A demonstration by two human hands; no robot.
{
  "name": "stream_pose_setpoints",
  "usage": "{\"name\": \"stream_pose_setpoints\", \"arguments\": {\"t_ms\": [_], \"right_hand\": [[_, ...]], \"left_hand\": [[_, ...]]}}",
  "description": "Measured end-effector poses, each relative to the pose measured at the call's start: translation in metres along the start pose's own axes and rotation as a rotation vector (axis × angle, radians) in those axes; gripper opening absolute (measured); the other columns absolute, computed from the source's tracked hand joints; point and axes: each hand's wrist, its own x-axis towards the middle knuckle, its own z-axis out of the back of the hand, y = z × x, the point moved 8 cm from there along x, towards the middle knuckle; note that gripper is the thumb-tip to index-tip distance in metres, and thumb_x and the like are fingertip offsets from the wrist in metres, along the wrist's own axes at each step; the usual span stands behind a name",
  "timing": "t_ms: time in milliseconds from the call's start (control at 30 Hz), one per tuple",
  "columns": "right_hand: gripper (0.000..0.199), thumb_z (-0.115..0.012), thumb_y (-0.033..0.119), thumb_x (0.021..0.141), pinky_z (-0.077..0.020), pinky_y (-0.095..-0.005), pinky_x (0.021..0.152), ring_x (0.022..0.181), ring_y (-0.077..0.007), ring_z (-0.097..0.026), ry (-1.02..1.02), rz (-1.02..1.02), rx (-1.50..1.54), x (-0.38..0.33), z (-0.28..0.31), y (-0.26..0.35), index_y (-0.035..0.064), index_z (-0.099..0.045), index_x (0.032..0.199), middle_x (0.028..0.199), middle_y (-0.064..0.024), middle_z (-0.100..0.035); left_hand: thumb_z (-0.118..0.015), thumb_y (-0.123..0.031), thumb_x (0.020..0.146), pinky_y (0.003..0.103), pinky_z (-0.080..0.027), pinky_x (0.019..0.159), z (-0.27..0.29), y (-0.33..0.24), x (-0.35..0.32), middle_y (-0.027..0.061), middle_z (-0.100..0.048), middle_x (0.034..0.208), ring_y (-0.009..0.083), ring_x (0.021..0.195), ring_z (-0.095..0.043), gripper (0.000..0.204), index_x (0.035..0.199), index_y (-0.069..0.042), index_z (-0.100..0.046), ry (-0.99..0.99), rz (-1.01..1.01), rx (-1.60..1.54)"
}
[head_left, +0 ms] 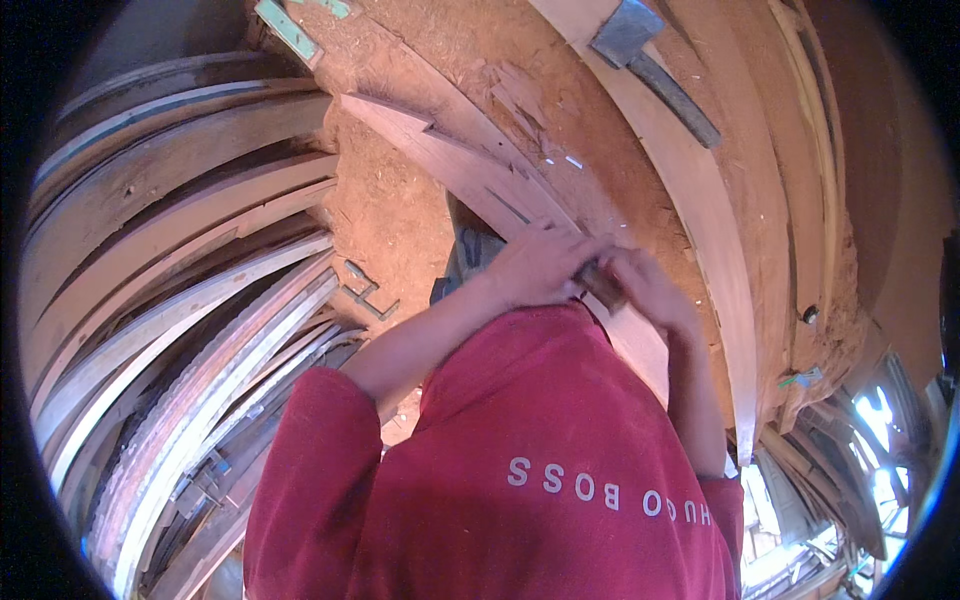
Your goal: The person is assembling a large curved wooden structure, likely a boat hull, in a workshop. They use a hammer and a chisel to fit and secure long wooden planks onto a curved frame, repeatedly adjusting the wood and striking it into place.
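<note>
A long pale-pink wooden plank [455,160] with a notched far edge slants from the upper left toward my body. Over its near part, both hands come together in front of my red shirt. My left hand [540,262] is closed, its fingers curled against a small dark brown block-like piece [602,287]. From the other side, my right hand [645,282] wraps its fingers round the same piece. The fingers partly cover it, and its exact kind cannot be made out.
Sawdust and wood chips [520,95] lie beyond the plank. A hatchet [672,95] rests on boards at the upper right, beside a long curved-looking board [715,230]. Many planks [180,160] are stacked at left. Near their ends lies a metal clamp-like tool [365,290].
</note>
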Motion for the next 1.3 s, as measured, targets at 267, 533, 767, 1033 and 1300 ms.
{"name": "stream_pose_setpoints", "arguments": {"t_ms": [267, 533, 767, 1033, 1300], "right_hand": [[0.057, -0.067, 0.032, 0.086, -0.0445, -0.0485, 0.101, 0.119, -0.0378, -0.056, -0.913, 0.059, -0.92, 0.077, 0.146, 0.028, 0.0092, -0.052, 0.136, 0.135, -0.0171, -0.056], [0.064, -0.072, 0.039, 0.082, -0.0509, -0.0507, 0.092, 0.113, -0.0411, -0.061, -0.573, -0.194, -0.995, 0.136, 0.15, 0.008, 0.0084, -0.053, 0.135, 0.135, -0.018, -0.056], [0.052, -0.069, 0.03, 0.077, -0.0508, -0.043, 0.087, 0.104, -0.0347, -0.066, -0.442, 0.076, -0.265, 0.121, 0.112, 0.015, -0.0009, -0.065, 0.119, 0.107, -0.029, -0.067], [0.033, -0.067, 0.01, 0.078, -0.0487, -0.0293, 0.054, 0.061, -0.0114, -0.06, -0.617, 0.26, 0.338, -0.005, 0.05, 0.026, 0.0025, -0.054, 0.108, 0.077, -0.0045, -0.059], [0.05, -0.072, 0.018, 0.08, -0.0516, -0.0336, 0.056, 0.059, -0.0171, -0.063, -0.664, 0.298, 0.455, -0.028, 0.051, 0.053, -0.0028, -0.052, 0.121, 0.081, -0.0103, -0.062]], "left_hand": [[-0.079, -0.011, 0.075, 0.035, -0.053, 0.076, 0.113, 0.066, -0.032, 0.0087, -0.07, 0.096, 0.0221, 0.086, -0.067, 0.041, 0.113, -0.007, -0.067, -0.564, 0.099, -0.183], [-0.075, -0.007, 0.083, 0.026, -0.05, 0.062, 0.171, 0.1, 0.007, 0.0009, -0.063, 0.079, 0.0108, 0.068, -0.061, 0.021, 0.101, -0.003, -0.064, -0.799, 0.157, -0.897], [-0.067, -0.002, 0.085, 0.026, -0.045, 0.056, 0.142, 0.098, 0.045, 0.0008, -0.059, 0.075, 0.0102, 0.065, -0.057, 0.011, 0.091, -0.005, -0.059, -0.653, 0.092, -0.738], [-0.068, -0.004, 0.085, 0.025, -0.046, 0.058, 0.123, 0.092, 0.044, -0.0014, -0.059, 0.077, 0.0088, 0.067, -0.056, 0.011, 0.092, -0.006, -0.059, -0.671, 0.165, -0.627], [-0.075, -0.005, 0.081, 0.028, -0.054, 0.071, 0.107, 0.109, 0.049, 0.0024, -0.066, 0.087, 0.0125, 0.08, -0.065, 0.023, 0.098, -0.003, -0.06, -0.589, 0.186, -0.671]]}}
